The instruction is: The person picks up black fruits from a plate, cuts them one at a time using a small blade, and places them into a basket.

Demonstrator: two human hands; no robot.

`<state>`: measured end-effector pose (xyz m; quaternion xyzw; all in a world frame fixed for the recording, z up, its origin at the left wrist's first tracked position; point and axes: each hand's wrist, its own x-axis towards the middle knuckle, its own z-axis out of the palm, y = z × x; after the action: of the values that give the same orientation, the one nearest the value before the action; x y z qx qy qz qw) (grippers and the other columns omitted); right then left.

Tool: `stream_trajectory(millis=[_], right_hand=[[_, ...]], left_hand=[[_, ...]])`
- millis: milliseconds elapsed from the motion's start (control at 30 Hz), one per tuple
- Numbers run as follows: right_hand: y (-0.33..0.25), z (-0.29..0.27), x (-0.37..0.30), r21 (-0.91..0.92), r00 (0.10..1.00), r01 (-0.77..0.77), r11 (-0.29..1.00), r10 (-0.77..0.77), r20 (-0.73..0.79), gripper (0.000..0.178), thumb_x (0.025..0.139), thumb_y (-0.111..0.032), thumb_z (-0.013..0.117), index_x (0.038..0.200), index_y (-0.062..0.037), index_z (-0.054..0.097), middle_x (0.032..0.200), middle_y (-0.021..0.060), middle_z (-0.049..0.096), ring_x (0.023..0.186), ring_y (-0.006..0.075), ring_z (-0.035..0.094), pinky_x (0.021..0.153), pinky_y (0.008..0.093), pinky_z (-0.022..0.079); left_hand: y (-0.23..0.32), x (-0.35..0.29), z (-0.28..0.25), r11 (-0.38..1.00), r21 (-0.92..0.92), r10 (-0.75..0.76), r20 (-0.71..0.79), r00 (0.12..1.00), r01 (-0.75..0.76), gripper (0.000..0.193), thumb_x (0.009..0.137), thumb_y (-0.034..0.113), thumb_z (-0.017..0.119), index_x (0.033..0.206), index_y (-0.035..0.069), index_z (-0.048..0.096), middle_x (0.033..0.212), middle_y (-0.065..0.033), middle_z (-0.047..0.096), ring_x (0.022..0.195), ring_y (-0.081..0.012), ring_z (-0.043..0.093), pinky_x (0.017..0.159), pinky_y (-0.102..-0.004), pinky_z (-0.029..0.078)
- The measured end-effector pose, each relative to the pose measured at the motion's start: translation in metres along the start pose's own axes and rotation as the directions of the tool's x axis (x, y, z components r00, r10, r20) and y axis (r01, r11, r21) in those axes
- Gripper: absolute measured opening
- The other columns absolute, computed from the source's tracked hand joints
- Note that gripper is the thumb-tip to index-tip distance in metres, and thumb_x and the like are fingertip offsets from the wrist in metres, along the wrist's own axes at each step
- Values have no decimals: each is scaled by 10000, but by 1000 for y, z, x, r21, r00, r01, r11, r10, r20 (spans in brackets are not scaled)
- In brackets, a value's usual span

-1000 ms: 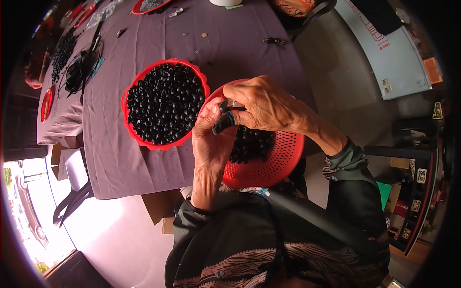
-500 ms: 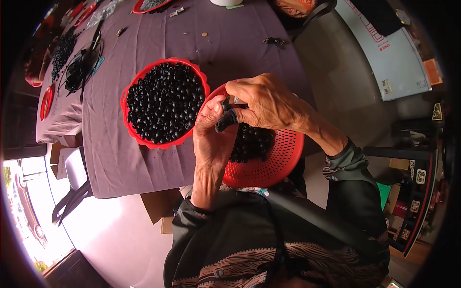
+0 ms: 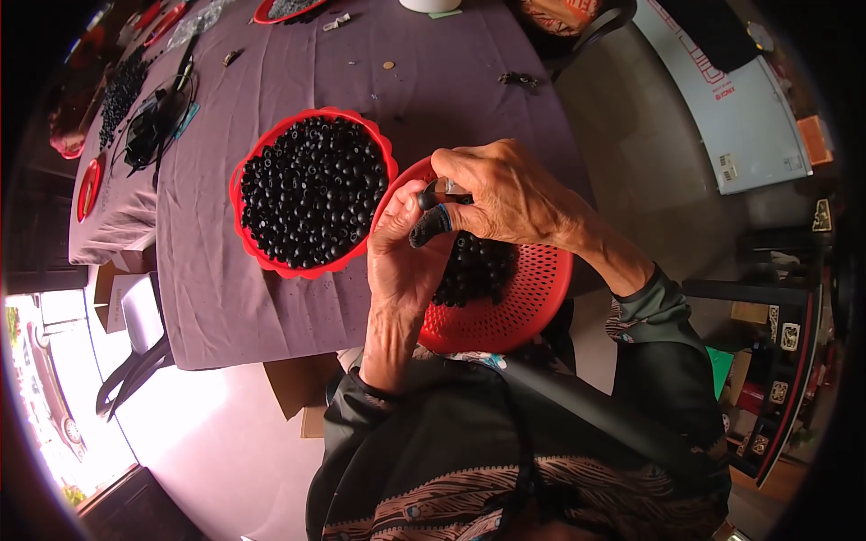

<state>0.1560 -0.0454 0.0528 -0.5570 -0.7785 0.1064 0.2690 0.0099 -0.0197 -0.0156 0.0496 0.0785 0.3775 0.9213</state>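
Observation:
My left hand (image 3: 401, 261) pinches a small rounded black plastic piece (image 3: 429, 196) between thumb and fingers, over the left rim of a red perforated basket (image 3: 534, 298). My right hand (image 3: 505, 194) meets it there, its fingers closed against the piece. A black cover with a blue edge (image 3: 431, 225) sits on the right thumb. Something small and partly shiny shows between the right fingers, too hidden to name. Under both hands, loose black pieces (image 3: 475, 270) lie in the basket. To the left, a red scalloped bowl (image 3: 242, 225) is full of similar round black pieces.
A mauve cloth (image 3: 298, 325) covers the table. Black cables and a dark object (image 3: 149, 131) lie at the left, near a red-handled item (image 3: 89, 189). Towards the back are a red dish with grey bits (image 3: 287, 9) and a white container (image 3: 428, 4). A shelf (image 3: 780, 361) stands at right.
The view has shifted very slightly. Both hands stay together at the black piece, and its rounded end shows a little more between the fingers.

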Motion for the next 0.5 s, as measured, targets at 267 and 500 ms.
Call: stream_trajectory(millis=[267,500], right_hand=[[2,3,-2,16,999,2,1000,-3,38,289,716,-232,664,739,-21,468,631,109,550,590,314,564,520,395,433],[0,6,-3,-39,998,49,998,-48,33,269,691,-134,680,743,-35,435,660,110,534,597,316,549,512,386,419]], left_hand=[[-1,-1,1,997,72,22,15,1000,-23,201,787,71,579,983,30,566,956,-61,586,941,-200,551,906,-357,411],[-2,-2,2,990,123,64,1,998,-64,187,797,84,594,969,20,561,907,-79,604,891,-185,569,854,-325,434]])
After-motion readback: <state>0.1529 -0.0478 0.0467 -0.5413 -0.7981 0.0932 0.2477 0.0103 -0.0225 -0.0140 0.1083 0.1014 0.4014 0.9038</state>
